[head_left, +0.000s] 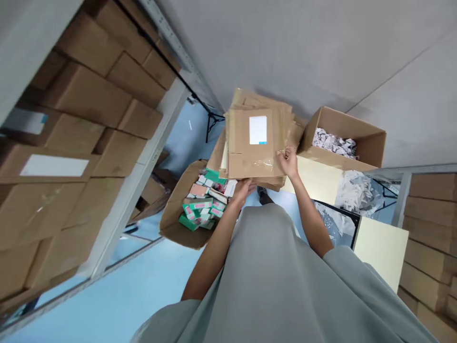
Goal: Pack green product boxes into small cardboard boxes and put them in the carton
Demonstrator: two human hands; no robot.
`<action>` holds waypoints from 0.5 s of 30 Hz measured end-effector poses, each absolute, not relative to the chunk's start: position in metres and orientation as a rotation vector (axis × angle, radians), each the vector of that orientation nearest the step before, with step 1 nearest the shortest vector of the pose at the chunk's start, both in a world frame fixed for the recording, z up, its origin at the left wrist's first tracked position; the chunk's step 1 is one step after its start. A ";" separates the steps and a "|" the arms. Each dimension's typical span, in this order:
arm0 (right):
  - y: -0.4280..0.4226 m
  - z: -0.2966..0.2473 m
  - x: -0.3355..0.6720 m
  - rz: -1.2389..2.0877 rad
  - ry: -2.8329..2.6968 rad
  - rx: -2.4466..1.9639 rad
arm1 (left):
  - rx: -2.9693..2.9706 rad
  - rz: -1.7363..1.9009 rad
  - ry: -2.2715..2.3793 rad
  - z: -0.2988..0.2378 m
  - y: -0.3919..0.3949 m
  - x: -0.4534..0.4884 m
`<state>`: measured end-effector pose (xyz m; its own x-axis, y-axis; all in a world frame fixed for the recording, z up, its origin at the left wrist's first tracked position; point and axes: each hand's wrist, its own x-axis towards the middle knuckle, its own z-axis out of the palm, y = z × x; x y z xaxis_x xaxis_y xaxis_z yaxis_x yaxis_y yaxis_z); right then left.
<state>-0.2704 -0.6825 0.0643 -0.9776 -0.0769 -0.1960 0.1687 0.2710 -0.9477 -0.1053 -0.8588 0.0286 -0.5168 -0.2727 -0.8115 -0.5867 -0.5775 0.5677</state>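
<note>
A stack of flattened cardboard boxes (241,136) lies ahead of me, its layers unevenly aligned. The top flattened cardboard box (246,159) bears a white label (258,129) with a blue mark and has shiny clear tape near its lower edge. My right hand (288,161) pinches this top piece at its lower right edge. At the near edge of the stack, my left hand (243,190) has its fingers stretched to the right, touching or just beside the cardboard. Left of that hand sits an open cardboard box (178,216) of small green, white and pink cartons (202,209).
An open box (369,150) of crumpled paper (333,143) stands right of the stack by the wall. Near it are cream panels (381,247) and a plastic bag of white scraps (359,190). Shelves of brown boxes (89,109) rise at left; more boxes (424,259) are stacked right.
</note>
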 end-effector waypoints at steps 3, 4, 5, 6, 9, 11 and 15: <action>-0.692 0.044 -0.268 -1.525 2.495 0.070 | -1.453 2.209 1.303 0.027 -0.867 -0.089; -0.693 0.041 -0.267 -1.479 2.536 0.063 | -1.455 2.212 1.312 0.027 -0.872 -0.083; -0.693 0.040 -0.266 -1.453 2.572 0.063 | -1.457 2.214 1.331 0.027 -0.877 -0.075; -0.694 0.040 -0.265 -1.437 2.602 0.071 | -1.459 2.214 1.354 0.027 -0.882 -0.066; -0.699 0.041 -0.263 -1.391 2.667 0.127 | -1.526 2.223 1.398 0.026 -0.895 -0.035; -0.701 0.040 -0.262 -1.364 2.687 0.147 | -1.563 2.265 1.376 0.023 -0.903 -0.012; -0.698 0.040 -0.263 -1.347 2.710 0.103 | -1.683 2.330 1.314 0.012 -0.916 0.035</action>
<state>-0.2629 -0.6982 0.0398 -0.9912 0.0105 -0.1317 0.1114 0.6030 -0.7899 0.0347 -0.9162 0.0121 -0.4326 -0.4570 -0.7772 -0.4288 -0.6540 0.6233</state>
